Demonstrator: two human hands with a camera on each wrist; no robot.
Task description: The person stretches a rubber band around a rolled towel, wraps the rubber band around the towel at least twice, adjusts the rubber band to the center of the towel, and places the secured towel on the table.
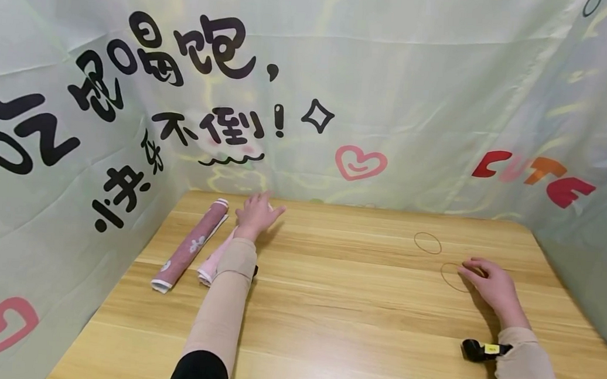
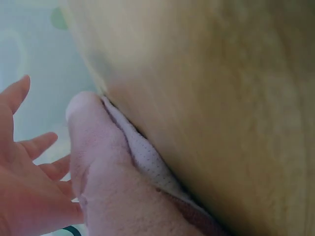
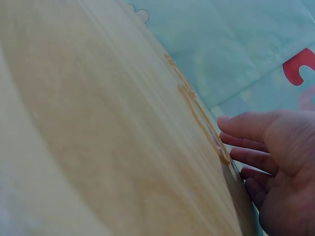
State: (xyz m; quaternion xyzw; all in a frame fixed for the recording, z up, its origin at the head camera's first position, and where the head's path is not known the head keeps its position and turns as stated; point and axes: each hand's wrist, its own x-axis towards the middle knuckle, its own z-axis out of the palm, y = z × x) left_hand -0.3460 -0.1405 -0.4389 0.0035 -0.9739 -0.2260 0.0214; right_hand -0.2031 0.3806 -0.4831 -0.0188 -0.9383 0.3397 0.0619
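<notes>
On the left of the table, a dusky-pink rolled towel with pale flower shapes lies beside a lighter pink rolled towel. My left hand is over the far end of the lighter roll, fingers spread; in the left wrist view this towel fills the space beside the hand. Over on the right, two thin tan rubber bands lie flat. My right hand has its fingertips at the nearer band, fingers loosely bent; the farther band lies behind it. Whether fingertips touch the band is unclear.
The wooden table meets printed fabric walls at its back and sides. A black device with a yellow label is strapped at the right wrist.
</notes>
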